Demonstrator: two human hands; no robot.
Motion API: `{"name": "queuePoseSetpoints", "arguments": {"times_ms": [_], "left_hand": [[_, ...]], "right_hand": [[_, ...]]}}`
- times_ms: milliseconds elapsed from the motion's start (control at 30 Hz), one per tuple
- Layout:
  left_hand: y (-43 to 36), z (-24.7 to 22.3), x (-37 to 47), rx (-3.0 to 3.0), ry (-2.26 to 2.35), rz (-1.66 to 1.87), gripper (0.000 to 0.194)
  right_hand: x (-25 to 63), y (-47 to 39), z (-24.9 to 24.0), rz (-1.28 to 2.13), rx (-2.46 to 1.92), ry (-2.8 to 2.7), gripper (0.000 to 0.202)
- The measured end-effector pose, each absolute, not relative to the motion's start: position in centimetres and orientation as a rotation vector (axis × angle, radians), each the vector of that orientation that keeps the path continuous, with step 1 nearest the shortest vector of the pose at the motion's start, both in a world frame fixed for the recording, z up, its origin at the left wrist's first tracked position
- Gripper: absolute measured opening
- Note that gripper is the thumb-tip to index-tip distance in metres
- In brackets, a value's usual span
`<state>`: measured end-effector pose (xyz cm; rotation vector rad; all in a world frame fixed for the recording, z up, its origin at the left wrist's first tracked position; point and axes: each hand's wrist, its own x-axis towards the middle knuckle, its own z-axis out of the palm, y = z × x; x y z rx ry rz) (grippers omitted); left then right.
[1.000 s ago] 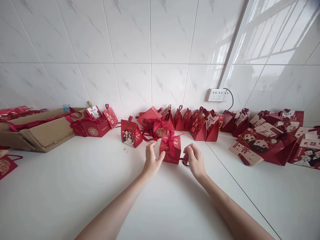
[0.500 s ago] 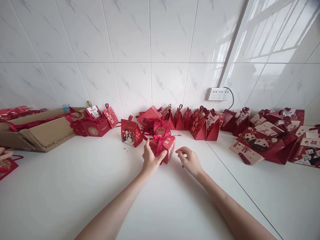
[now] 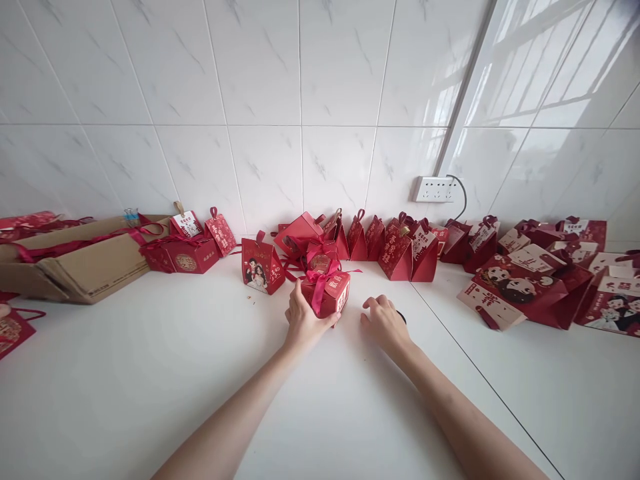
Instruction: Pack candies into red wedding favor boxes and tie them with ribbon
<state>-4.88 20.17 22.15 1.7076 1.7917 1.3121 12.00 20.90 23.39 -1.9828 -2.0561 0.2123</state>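
Observation:
A small red gift box (image 3: 336, 293) with a magenta ribbon bow (image 3: 320, 277) on top stands on the white table at the centre. My left hand (image 3: 305, 320) grips its left side and near edge, thumb along the front. To the right of the box, apart from it, my right hand (image 3: 384, 325) rests low over the table with fingers curled. Something black pokes out by its far side; what it is, and how the fingers lie on it, is partly hidden. Directly behind the held box is another ribboned red box (image 3: 320, 252).
Left of the box stands a red couple-print box (image 3: 263, 267). A cardboard box (image 3: 100, 267) with ribbons is at the left. Several red triangular boxes (image 3: 399, 250) line the tiled wall, with more piled at the right (image 3: 530, 287). A power strip (image 3: 434, 189) is on the wall.
My right hand has shifted slightly right and turned palm down, and a black item now shows beside it. My left thumb has moved lower on the box, which has turned a little.

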Motion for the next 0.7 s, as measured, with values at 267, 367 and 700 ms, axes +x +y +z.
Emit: {"name": "queuePoseSetpoints", "arguments": {"times_ms": [267, 367, 700], "left_hand": [[20.3, 22.4, -5.1, 1.64, 1.74, 1.366, 0.101], [20.1, 22.8, -5.3, 1.584, 1.651, 1.386, 0.105], [20.3, 22.6, -5.6, 1.586, 1.486, 1.388, 0.106]], "right_hand": [[12.6, 20.7, 24.0, 0.138, -2.186, -2.007, 0.026], [13.1, 20.9, 24.0, 0.164, -2.22, -2.03, 0.025], [13.3, 21.1, 23.9, 0.146, -2.181, -2.065, 0.028]]}}
